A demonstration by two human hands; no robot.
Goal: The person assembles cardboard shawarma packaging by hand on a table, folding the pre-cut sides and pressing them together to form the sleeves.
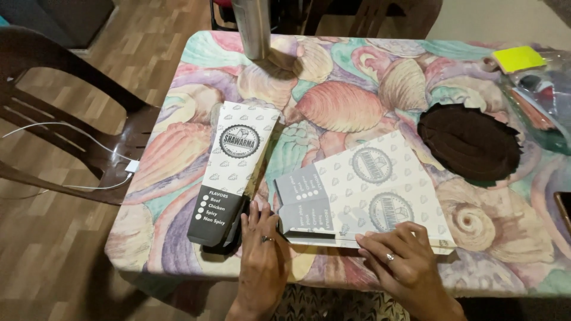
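Observation:
A stack of flat, unfolded white-and-grey cardboard food boxes (pixel 363 193) lies on the table near the front edge. My right hand (pixel 404 261) rests flat on the stack's near right edge, fingers spread. My left hand (pixel 262 249) presses down at the stack's left corner, fingers together. Just left of that hand lies a folded, long white-and-dark box (pixel 232 172), pointing away from me. Neither hand grips anything.
The table wears a seashell-patterned cloth (pixel 333 101). A metal cylinder (pixel 253 27) stands at the far edge. A dark brown round mat (pixel 470 142) lies right of the boxes, with a yellow pad (pixel 518 58) and plastic bags (pixel 544 101) beyond. A dark chair (pixel 65 137) stands left.

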